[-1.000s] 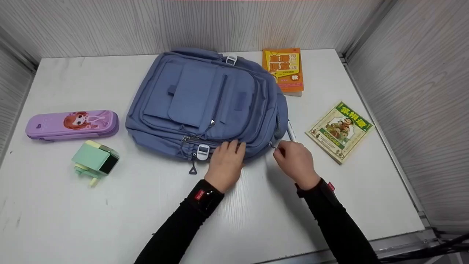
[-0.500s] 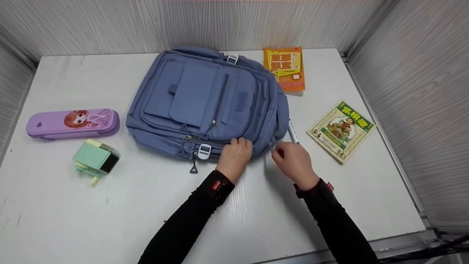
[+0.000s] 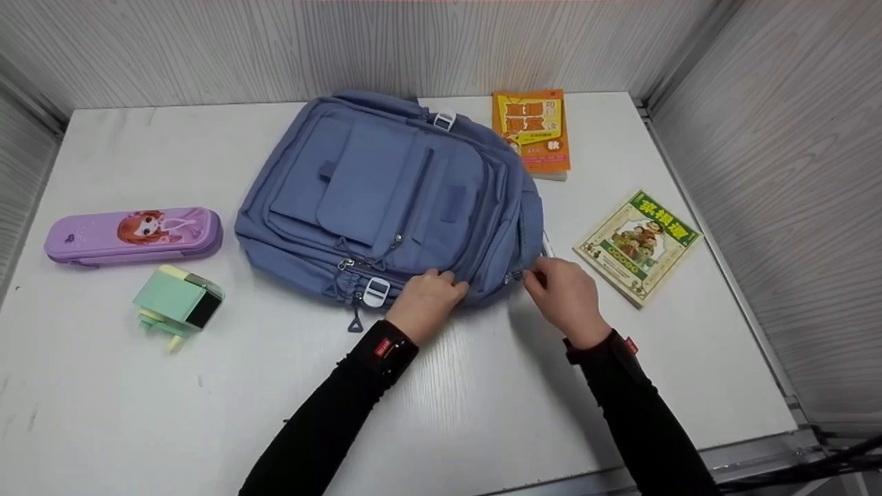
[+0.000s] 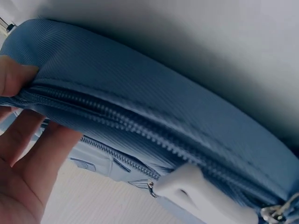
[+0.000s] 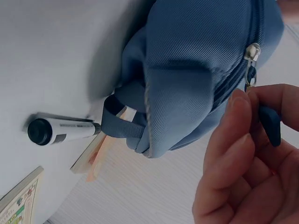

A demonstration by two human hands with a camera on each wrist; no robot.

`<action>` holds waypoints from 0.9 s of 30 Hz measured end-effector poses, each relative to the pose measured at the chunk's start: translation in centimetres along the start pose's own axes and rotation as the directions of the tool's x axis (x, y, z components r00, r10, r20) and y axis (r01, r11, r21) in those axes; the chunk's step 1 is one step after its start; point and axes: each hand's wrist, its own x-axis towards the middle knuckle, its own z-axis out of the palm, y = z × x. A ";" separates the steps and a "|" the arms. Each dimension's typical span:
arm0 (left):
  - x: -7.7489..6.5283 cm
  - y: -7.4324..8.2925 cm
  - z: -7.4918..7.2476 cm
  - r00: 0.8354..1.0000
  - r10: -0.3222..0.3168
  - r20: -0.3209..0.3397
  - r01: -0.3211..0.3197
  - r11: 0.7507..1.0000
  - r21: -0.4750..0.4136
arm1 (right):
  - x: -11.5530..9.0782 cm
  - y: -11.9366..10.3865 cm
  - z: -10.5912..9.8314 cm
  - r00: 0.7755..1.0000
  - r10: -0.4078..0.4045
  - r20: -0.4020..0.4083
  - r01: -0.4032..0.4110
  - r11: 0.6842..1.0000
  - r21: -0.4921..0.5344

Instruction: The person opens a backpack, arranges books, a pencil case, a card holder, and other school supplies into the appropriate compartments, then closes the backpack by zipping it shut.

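Note:
A blue backpack (image 3: 372, 179) lies on its back on the white table, front pockets up. My left hand (image 3: 427, 303) grips its near side; in the left wrist view the thumb is on one side of a zipper (image 4: 140, 126) and the fingers (image 4: 49, 149) on the other. At the bag's lower right corner my right hand (image 3: 566, 296) pinches a zipper pull (image 5: 270, 122) between thumb and fingers. The metal slider (image 5: 252, 52) sits just beyond those fingertips in the right wrist view. A white strap buckle (image 3: 376, 292) is left of my left hand.
To the left lie a purple pencil case (image 3: 134, 235) and a green box-shaped desk item (image 3: 178, 300). An orange book (image 3: 534, 131) touches the back right, with a green-and-cream book (image 3: 639, 248) at right. A marker (image 5: 65, 130) lies beside the bag.
My right hand has shifted slightly right with the zipper pull, now covering more of the marker. My left hand slid right along the bag's edge, then back left.

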 end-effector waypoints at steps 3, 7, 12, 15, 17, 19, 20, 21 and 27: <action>-0.7 -0.4 -0.2 0.999 0.039 -0.004 -0.040 0.999 -0.030 | 0.3 0.3 -0.1 1.000 0.004 -0.023 -0.004 1.000 -0.023; -1.8 -1.0 -0.5 0.995 0.094 -0.010 -0.095 0.994 -0.052 | 0.8 0.6 -0.2 0.999 -0.005 -0.036 0.004 0.999 -0.045; -3.1 -1.7 -0.8 0.988 0.151 -0.029 -0.152 0.988 -0.029 | 1.7 0.8 -0.4 0.999 -0.021 -0.049 0.017 0.998 -0.069; -3.9 -2.1 -0.9 0.985 0.165 -0.052 -0.167 0.986 -0.023 | 2.3 0.9 -0.4 0.998 -0.035 -0.057 0.031 0.997 -0.077; -4.4 -2.5 -1.0 0.984 0.168 -0.065 -0.170 0.985 -0.028 | 2.7 1.0 -0.4 0.998 -0.039 -0.056 0.034 0.996 -0.082; -4.9 -2.9 -1.1 0.982 0.171 -0.076 -0.174 0.984 -0.032 | 3.1 1.0 -0.3 0.998 -0.042 -0.052 0.037 0.995 -0.092; -5.1 -3.0 -1.2 0.982 0.171 -0.080 -0.174 0.984 -0.033 | 3.4 1.1 -0.2 0.998 -0.041 -0.050 0.035 0.994 -0.099; -5.2 -3.2 -1.2 0.982 0.169 -0.082 -0.172 0.985 -0.032 | 3.6 1.1 -0.1 0.998 -0.038 -0.050 0.032 0.994 -0.107; -6.2 -4.2 -1.6 0.987 0.150 -0.058 -0.152 0.987 -0.046 | 5.7 1.5 0.4 1.000 -0.008 -0.019 0.005 0.991 -0.136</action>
